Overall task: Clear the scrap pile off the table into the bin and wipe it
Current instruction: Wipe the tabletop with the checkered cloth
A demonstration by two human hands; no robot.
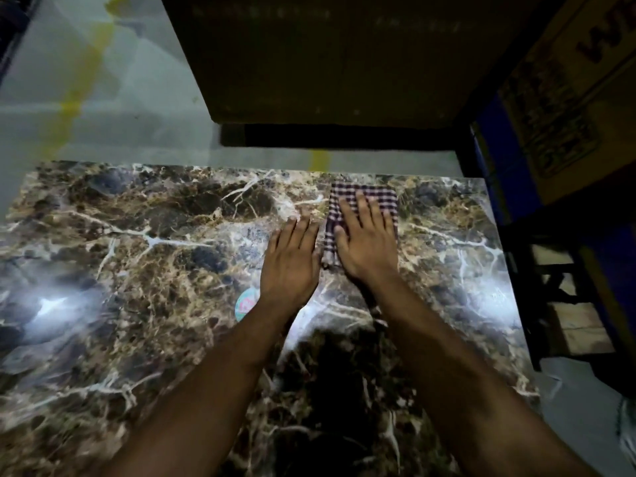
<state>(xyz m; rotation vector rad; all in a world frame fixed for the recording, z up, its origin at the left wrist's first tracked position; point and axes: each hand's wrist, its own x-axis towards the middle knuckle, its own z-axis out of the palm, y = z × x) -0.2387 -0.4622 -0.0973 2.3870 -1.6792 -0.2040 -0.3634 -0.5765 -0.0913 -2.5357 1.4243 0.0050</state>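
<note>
A folded checked cloth point(373, 194) lies flat on the brown marble-patterned table point(137, 235), near its far edge right of centre. My right hand point(366, 242) presses flat on the cloth with fingers spread. My left hand point(290, 259) rests palm down on the bare tabletop just left of the cloth, fingers straight and holding nothing. No scrap pile or bin shows in the frame.
A round pale sticker point(247, 302) sits on the tabletop by my left wrist. A large dark box point(327, 63) stands beyond the far edge. Cardboard boxes point(568, 80) and a dark frame point(550, 294) crowd the right side. Pale floor with yellow marks point(86, 98) lies at the left.
</note>
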